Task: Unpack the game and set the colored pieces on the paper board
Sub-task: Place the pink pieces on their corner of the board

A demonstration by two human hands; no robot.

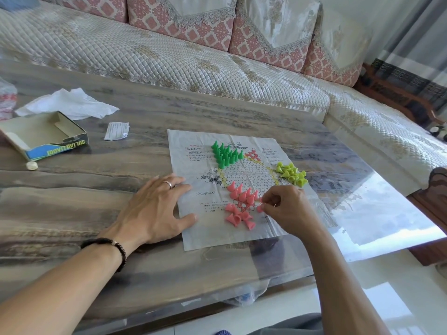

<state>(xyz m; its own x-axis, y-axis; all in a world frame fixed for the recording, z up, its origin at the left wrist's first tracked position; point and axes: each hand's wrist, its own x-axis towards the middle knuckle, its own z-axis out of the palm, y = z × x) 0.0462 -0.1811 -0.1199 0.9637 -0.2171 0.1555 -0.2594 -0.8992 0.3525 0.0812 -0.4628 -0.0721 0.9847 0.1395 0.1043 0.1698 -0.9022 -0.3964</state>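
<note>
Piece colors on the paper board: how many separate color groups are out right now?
3. Green pieces stand at the board's far side, yellow pieces lie at its right edge, and pink pieces sit nearest, where the right hand pinches one. Others may be hidden under it.

A single wide-angle view looks from the person's head, forward and down across the table (121, 184); it sits close above the paper board (242, 228), which lies near the frame's middle; both forearms enter from the bottom edge; the sofa (169, 56) fills the far background.
</note>
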